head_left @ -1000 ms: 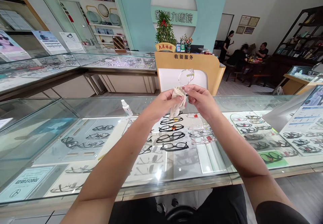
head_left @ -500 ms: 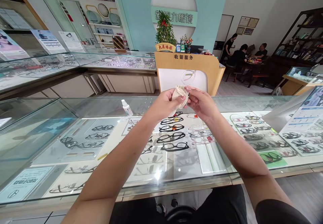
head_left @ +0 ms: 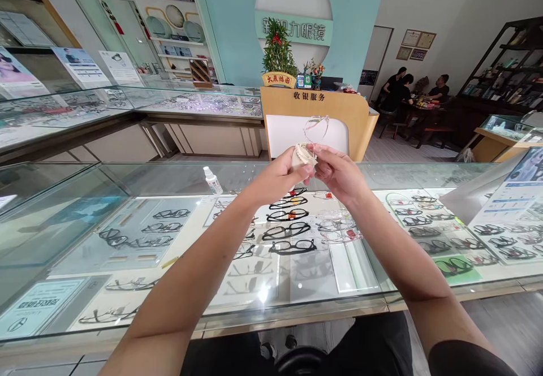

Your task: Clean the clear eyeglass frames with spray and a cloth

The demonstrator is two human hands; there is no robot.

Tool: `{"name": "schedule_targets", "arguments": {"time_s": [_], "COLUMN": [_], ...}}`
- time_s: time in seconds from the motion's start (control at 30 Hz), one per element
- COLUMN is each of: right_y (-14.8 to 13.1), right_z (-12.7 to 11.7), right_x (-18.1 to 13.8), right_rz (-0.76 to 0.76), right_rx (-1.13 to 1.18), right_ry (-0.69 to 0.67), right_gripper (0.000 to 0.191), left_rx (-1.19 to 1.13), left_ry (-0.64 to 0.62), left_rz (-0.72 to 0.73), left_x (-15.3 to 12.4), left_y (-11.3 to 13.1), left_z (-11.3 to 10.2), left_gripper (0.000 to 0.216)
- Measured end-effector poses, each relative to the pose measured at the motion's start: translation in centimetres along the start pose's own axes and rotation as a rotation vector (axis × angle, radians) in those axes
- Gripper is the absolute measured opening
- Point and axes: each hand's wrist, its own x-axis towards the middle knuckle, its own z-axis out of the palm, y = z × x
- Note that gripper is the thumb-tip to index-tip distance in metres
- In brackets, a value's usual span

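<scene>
A pair of clear-framed eyeglasses (head_left: pixel 316 129) is held up over the glass counter, its thin frame rising above my fingers. My right hand (head_left: pixel 335 168) pinches the eyeglasses low down. A cream cloth (head_left: pixel 300 160) is bunched in my left hand (head_left: pixel 283 173), its thumb pressed against it. The cloth touches the eyeglasses where both hands meet, and folds and fingers hide that part of the frame. A white spray bottle (head_left: pixel 212 180) stands upright on the counter, left of my hands.
Under the glass top of the display case (head_left: pixel 309 291) lie rows of dark eyeglasses (head_left: pixel 287 230). A printed stand-up card (head_left: pixel 511 189) is at the right. Beyond stands a wooden cashier desk (head_left: pixel 365 116); people (head_left: pixel 396 90) sit round a table at the far right.
The eyeglasses have turned slightly between my hands, and the cloth has shifted a little in my left fingers. In the background, a standing person has bent lower.
</scene>
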Motion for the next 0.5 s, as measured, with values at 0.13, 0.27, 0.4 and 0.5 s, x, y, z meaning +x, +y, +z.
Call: {"name": "schedule_targets", "arguments": {"time_s": [0.13,0.27,0.4,0.5], "right_y": [0.0,0.3,0.6,0.5], "right_z": [-0.2,-0.5,-0.6,-0.3], "right_x": [0.1,0.3,0.4,0.1], "right_rz": [0.000,-0.007,-0.032,-0.060], "right_rx": [0.003,-0.021,-0.069,-0.100], "right_ry": [-0.041,-0.060,-0.039,-0.060], "right_gripper": [0.039,0.040,0.039,0.035], "left_rx": [-0.067,-0.113,-0.150,-0.178], "left_ry": [-0.047,0.028,0.113,0.194], "left_rz": [0.026,0.020,0.033,0.028], "left_x": [-0.2,0.1,0.4,0.4], "left_y": [0.2,0.3,0.5,0.6], "left_z": [-0.1,0.3,0.9,1.3], "left_gripper": [0.061,0.059,0.057,0.057]}}
